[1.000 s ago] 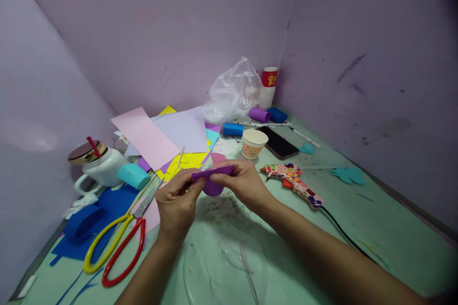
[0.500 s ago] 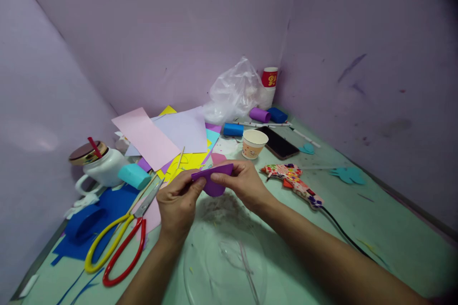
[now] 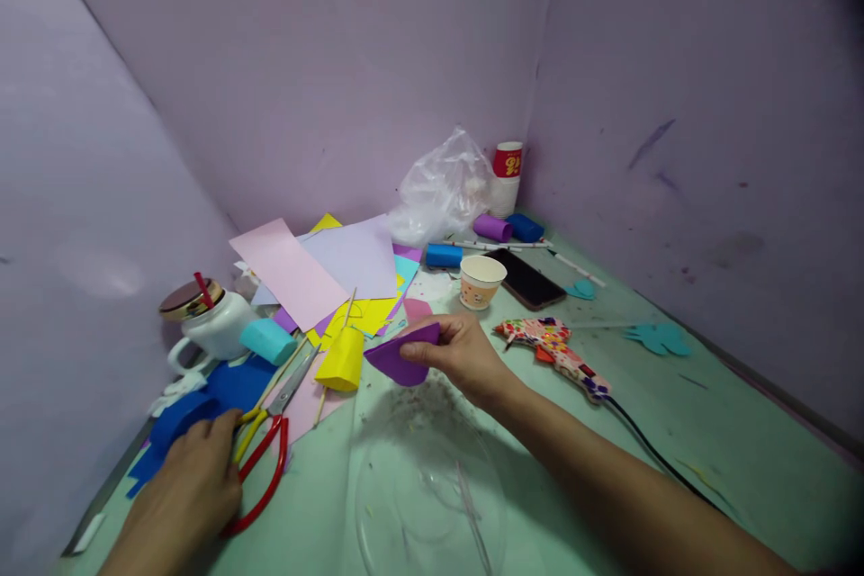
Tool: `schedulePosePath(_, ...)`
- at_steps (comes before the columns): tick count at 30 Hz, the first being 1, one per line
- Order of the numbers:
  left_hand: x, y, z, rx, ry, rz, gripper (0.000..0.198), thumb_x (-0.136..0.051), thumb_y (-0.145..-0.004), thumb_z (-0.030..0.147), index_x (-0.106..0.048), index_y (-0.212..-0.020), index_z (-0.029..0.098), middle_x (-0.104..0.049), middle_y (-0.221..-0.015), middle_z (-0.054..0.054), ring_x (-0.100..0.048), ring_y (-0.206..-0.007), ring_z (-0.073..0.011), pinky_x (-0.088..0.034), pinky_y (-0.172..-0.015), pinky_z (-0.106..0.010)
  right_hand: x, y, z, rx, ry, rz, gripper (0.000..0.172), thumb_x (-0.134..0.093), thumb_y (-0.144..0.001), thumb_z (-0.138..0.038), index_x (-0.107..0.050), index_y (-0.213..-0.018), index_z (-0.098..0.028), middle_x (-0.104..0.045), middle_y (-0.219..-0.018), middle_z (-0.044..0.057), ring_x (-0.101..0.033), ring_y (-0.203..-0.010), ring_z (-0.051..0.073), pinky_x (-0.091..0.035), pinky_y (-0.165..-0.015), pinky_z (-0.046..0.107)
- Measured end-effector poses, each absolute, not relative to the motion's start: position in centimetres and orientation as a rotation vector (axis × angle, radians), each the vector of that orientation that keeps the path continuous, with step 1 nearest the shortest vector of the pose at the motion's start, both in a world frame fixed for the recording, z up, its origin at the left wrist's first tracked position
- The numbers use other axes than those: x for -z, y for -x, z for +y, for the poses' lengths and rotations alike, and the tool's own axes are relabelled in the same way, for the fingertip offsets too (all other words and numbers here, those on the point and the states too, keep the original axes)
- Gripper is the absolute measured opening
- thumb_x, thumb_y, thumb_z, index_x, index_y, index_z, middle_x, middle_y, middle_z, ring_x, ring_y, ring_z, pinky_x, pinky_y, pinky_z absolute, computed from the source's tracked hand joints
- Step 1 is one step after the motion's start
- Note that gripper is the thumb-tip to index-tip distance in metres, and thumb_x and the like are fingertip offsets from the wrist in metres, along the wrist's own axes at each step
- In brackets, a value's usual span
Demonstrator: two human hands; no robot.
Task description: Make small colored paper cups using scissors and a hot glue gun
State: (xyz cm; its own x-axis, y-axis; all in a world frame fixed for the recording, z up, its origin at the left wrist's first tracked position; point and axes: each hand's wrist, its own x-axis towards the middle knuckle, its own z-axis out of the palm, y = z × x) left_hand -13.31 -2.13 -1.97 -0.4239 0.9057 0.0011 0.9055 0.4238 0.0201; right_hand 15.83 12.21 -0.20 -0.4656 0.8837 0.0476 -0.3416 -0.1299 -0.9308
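My right hand [image 3: 459, 351] pinches a folded purple paper piece [image 3: 403, 358] above the green table [image 3: 708, 432]. My left hand [image 3: 193, 490] is down at the lower left, its fingers curled over the yellow and red handles of the scissors [image 3: 270, 432]. The scissor blades point up and right toward a yellow paper roll [image 3: 342, 358]. A clear plastic dish [image 3: 432, 504] lies on the table just below the purple piece.
Coloured paper sheets [image 3: 317, 274] are piled at the back left, beside a white jug with a gold lid [image 3: 202, 319] and blue paper [image 3: 222, 387]. A paper cup [image 3: 481, 280], a phone [image 3: 530, 281], a patterned glue gun [image 3: 553, 346] with its cable, and a plastic bag [image 3: 442, 189] lie to the right.
My left hand has let go of the purple piece and moved down left onto the scissor handles. My right hand keeps the purple piece. The camera has shifted slightly.
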Motion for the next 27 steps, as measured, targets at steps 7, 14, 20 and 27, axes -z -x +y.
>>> schedulePosePath(7,0.4,10.3,-0.4,0.026,-1.61,2.582,0.05,-0.038,-0.078,0.017,-0.051,-0.127,0.013,-0.063,-0.115,-0.017,-0.06,-0.106,-0.031,-0.047,-0.082,-0.037,0.9,-16.7,11.8,-1.717,0.722,-1.213,0.021,-0.082,-0.051,-0.024,-0.074,-0.067,-0.014,-0.068,-0.058,-0.001,-0.058,-0.052,0.011,-0.046,-0.056,0.027)
schedulePosePath(14,0.8,9.7,0.5,0.052,-1.544,2.581,0.046,-0.044,-0.072,0.022,-0.058,-0.116,0.013,-0.069,-0.094,-0.018,-0.065,-0.087,-0.0365,-0.045,-0.065,-0.038,0.9,-17.9,11.7,-1.748,0.771,-1.159,0.024,-0.084,-0.049,-0.029,-0.071,-0.062,-0.014,-0.066,-0.055,0.0,-0.056,-0.05,0.011,-0.044,-0.052,0.024)
schedulePosePath(20,-0.5,9.8,0.6,-0.148,-1.363,2.716,0.051,-0.049,-0.074,0.037,-0.056,-0.116,0.01,-0.071,-0.093,-0.019,-0.066,-0.086,-0.0378,-0.049,-0.069,-0.041,0.2,-18.1,11.6,-1.807,0.765,-1.134,0.026,-0.084,-0.046,-0.03,-0.073,-0.064,-0.014,-0.067,-0.059,0.001,-0.057,-0.053,0.011,-0.046,-0.053,0.024)
schedulePosePath(27,-2.4,10.2,-1.5,-1.066,-1.007,2.681,0.034,-0.052,-0.069,0.042,-0.056,-0.094,0.02,-0.07,-0.095,-0.008,-0.067,-0.083,-0.03,-0.054,-0.07,-0.042,0.4,-18.1,11.7,-1.802,0.76,-1.159,0.021,-0.083,-0.048,-0.027,-0.072,-0.061,-0.015,-0.065,-0.054,-0.001,-0.056,-0.048,0.01,-0.045,-0.049,0.022)
